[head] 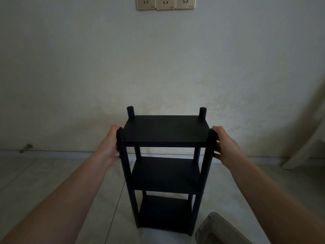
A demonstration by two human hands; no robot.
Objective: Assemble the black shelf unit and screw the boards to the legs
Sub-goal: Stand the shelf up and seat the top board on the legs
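The black shelf unit (166, 131) stands upright on the tiled floor in front of the wall. It has three boards, one above another, set between four round black legs whose tops stick up past the top board. My left hand (110, 144) grips the near left leg (123, 155) just below its top. My right hand (223, 144) grips the near right leg (210, 152) at the same height. A small silvery screw head (203, 193) shows on the right leg at the middle board.
A clear plastic container (220, 229) lies on the floor at the bottom right, close to the shelf's foot. A pale furniture leg (306, 147) slants at the far right. Wall sockets (165, 2) sit high on the wall. A small grey object (25, 148) lies by the skirting at the left.
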